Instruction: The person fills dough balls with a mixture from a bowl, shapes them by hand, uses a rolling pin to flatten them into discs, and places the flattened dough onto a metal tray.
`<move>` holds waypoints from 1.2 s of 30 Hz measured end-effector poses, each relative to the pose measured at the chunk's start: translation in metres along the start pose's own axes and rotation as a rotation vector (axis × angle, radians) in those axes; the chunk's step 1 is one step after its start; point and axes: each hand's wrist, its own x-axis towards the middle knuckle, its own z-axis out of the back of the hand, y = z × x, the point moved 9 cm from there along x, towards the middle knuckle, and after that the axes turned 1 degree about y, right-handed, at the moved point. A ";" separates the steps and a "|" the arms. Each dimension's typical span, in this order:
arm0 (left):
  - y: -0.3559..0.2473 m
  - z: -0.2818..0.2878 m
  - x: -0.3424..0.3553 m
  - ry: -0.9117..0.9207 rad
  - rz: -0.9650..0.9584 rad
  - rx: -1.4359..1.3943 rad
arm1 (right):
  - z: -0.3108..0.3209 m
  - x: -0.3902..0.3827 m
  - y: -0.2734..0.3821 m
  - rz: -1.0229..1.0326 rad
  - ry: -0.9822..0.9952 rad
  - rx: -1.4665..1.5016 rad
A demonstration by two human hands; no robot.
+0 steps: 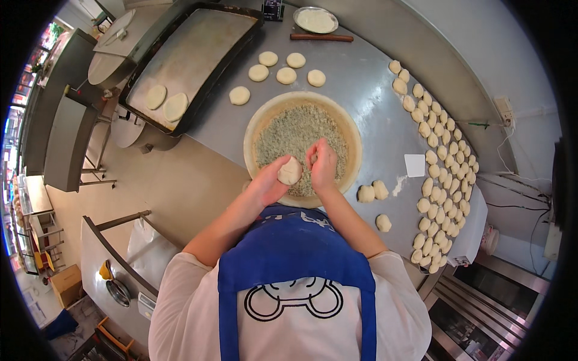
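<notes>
Cupping a dough round (289, 171) in our left hand (269, 182), we hold it over the near left part of a wide bowl (356, 144) of crumbly green-grey filling (289, 135). That left grip curls under and around the dough, thumb near its upper edge, and a crease seems to run across the face turned up to us. Our right hand (324, 165) hovers just beside it, also above the filling, fingers bent in toward one another; we cannot tell whether they pinch a scrap of something or merely press together.

The trouble we would watch for is that crease. If it is a seam and only lightly closed, it could part under pressure and let out whatever lies inside. Crumbs or moisture caught along it would be the likeliest cause, since they keep dough from sticking to itself. Squeezing too hard on the left might thin one side until it tears; holding too loosely, we could drop the round into the bowl.

On the table (379, 120), six flat rounds (286, 76) lie beyond the bowl, near a tray (201, 51) that bears two wider ones. To our right, dough balls (442, 153) sit crowded, many seemingly touching; if tacky, they might stick together.
</notes>
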 end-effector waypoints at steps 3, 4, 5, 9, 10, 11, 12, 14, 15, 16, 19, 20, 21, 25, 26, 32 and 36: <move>-0.006 -0.031 -0.009 0.089 0.033 -0.007 | -0.035 -0.028 0.050 0.328 -0.025 -0.334; -0.008 -0.042 -0.015 0.063 0.018 -0.007 | -0.041 -0.034 0.052 0.419 0.023 -0.461; -0.009 -0.047 -0.018 0.036 0.003 -0.007 | -0.047 -0.040 0.049 0.508 0.073 -0.588; -0.008 -0.042 -0.014 0.051 -0.071 0.092 | -0.046 -0.044 0.046 0.612 0.092 -0.823; -0.012 -0.040 -0.009 0.087 -0.116 0.118 | -0.041 -0.044 0.055 0.628 0.042 -0.795; -0.016 -0.039 -0.007 0.123 -0.162 0.145 | -0.036 -0.046 0.066 0.644 -0.008 -0.766; -0.018 -0.030 -0.005 0.096 -0.174 0.144 | -0.030 -0.047 0.075 0.659 -0.057 -0.737; -0.023 -0.031 -0.005 0.056 -0.188 0.137 | -0.022 -0.041 0.067 0.652 0.006 -0.722; -0.024 -0.035 -0.004 0.059 -0.192 0.172 | -0.020 -0.039 0.063 0.647 0.037 -0.715; -0.026 -0.043 -0.008 0.056 -0.192 0.211 | -0.022 -0.038 0.068 0.651 0.045 -0.701; -0.029 -0.043 -0.011 0.034 -0.214 0.270 | -0.026 -0.035 0.083 0.654 0.065 -0.668; -0.030 -0.041 -0.012 0.025 -0.226 0.278 | -0.026 -0.035 0.085 0.650 0.070 -0.663; -0.030 -0.040 -0.013 0.010 -0.219 0.280 | -0.026 -0.034 0.085 0.645 0.076 -0.658; -0.031 -0.038 -0.014 -0.016 -0.199 0.254 | -0.018 -0.026 0.075 0.538 0.067 -0.595; -0.032 -0.037 -0.014 -0.015 -0.196 0.240 | -0.007 -0.021 0.067 0.478 0.015 -0.546; -0.027 -0.038 -0.022 -0.067 -0.066 0.083 | 0.002 -0.025 0.054 0.443 -0.106 -0.522; -0.007 -0.038 -0.009 0.046 -0.061 0.052 | -0.027 -0.012 0.023 0.371 0.126 -0.513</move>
